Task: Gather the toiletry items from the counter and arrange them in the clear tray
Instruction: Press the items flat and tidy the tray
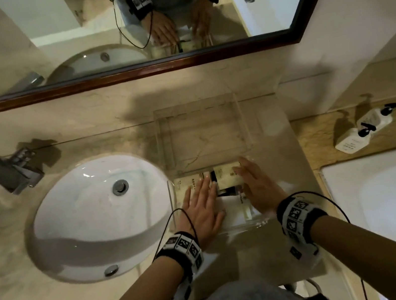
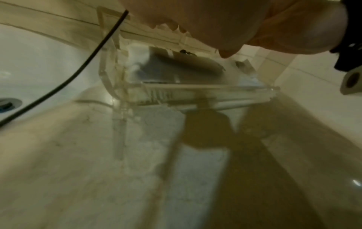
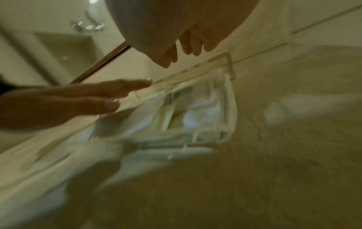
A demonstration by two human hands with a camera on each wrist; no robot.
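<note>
Head view has us leaning over the desk (image 1: 82,122), both palms flat in the near end of the clear tray (image 1: 164,142) — left hand (image 1: 202,208) and right hand (image 1: 258,187) each a released grip, fingers straight, grasping nothing. We press the pale toiletry packets (image 1: 226,175) down, likely to square them flat beside the sink (image 1: 93,219) — the tray's far end is bare.
</note>
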